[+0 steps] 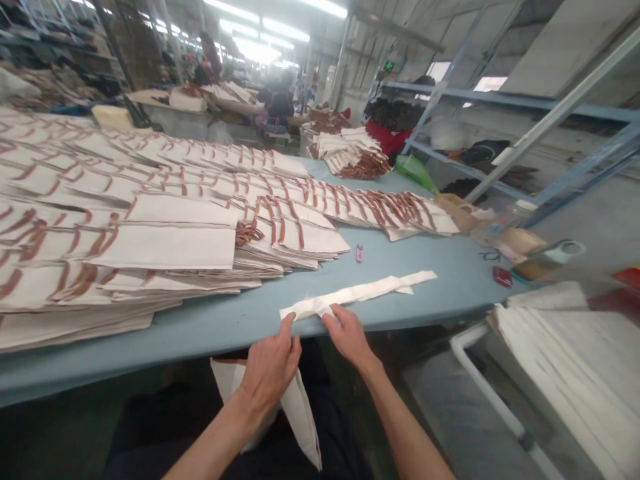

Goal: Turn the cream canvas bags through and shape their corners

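A long, narrow cream cloth strip (370,291) lies slantwise near the table's front edge, a second layer showing toward its far end. At the strip's near end, my left hand (270,363) is closed, thumb and finger pinching its lower edge. My right hand (347,335) pinches the same strip a little further right, where the cloth is bunched up. Below my left hand, a cream fabric piece (303,417) with a brown edge hangs over my lap; whether that hand also grips it is hidden.
Stacked cream fabric panels (170,245) with brown trim cover the table's left and back. Small pink snips (359,253) lie on the blue table (320,273). A red object (503,277) and a tape roll (567,251) sit at right, near piled white cloth (565,360).
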The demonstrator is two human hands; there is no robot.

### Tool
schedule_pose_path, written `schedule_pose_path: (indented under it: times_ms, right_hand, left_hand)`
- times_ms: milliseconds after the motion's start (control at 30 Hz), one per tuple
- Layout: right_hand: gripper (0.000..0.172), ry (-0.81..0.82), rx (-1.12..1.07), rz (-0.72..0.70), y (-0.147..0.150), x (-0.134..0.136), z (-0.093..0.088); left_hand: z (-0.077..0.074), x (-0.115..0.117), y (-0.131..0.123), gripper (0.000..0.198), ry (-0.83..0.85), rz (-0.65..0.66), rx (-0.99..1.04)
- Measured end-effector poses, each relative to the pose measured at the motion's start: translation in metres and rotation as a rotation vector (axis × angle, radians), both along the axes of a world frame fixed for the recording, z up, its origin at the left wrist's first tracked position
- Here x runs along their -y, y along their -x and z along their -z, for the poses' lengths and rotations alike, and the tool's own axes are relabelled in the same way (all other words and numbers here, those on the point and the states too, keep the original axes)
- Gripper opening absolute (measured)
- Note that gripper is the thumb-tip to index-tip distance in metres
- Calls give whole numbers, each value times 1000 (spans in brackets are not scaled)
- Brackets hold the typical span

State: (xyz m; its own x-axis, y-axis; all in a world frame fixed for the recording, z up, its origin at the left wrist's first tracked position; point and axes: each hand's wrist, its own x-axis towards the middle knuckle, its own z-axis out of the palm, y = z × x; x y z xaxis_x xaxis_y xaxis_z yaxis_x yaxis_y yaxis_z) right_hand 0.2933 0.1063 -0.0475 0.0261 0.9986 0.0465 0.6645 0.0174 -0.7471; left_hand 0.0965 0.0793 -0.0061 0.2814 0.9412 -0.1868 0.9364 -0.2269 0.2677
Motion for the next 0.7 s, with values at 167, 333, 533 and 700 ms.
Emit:
schedule_pose_path:
  times_ms: [167, 333, 533, 700]
  right_hand:
    - [23, 3, -110, -29, 2, -1, -4]
    - [35, 120, -336, -24, -25, -5, -3]
    - [30, 183, -570, 47, -46, -8, 0]
    - [28, 142, -764, 169, -73, -35, -7]
  left_hand:
    - [-4, -13, -23, 55, -11, 78, -53]
    - [-6, -23, -31, 54, -3, 93, -102]
    - [-9, -27, -31, 53, 16, 131, -132]
    - [-10, -29, -30, 52, 33, 149, -140]
